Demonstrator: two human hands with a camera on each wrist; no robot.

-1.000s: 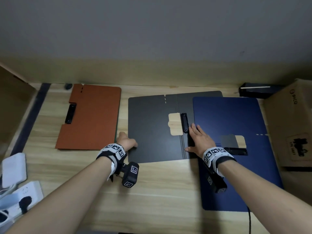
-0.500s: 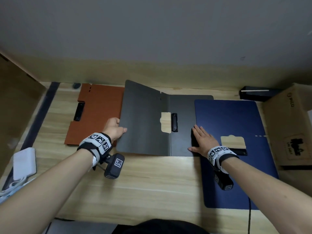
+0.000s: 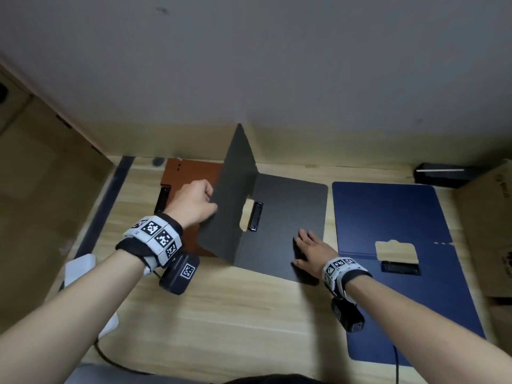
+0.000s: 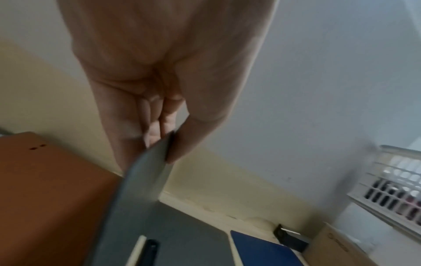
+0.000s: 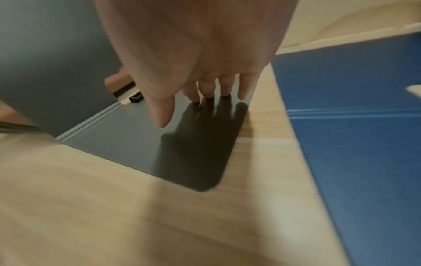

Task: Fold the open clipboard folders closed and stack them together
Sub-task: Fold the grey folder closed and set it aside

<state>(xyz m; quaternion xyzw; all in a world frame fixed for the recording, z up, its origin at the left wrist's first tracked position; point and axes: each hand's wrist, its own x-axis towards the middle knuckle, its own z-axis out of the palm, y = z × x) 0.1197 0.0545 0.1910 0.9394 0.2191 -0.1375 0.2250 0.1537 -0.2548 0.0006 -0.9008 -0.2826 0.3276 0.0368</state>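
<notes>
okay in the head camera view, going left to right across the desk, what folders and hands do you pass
Brown folder → left hand → raised grey cover → black clip → right hand → blue folder.

Office desk (image 3: 227, 314), clipboard folders (image 3: 388, 217), cardboard box (image 3: 490, 231)

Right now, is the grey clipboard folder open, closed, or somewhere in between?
In between: the left hand holds its raised cover while the right hand presses the grey clipboard folder flat.
</notes>
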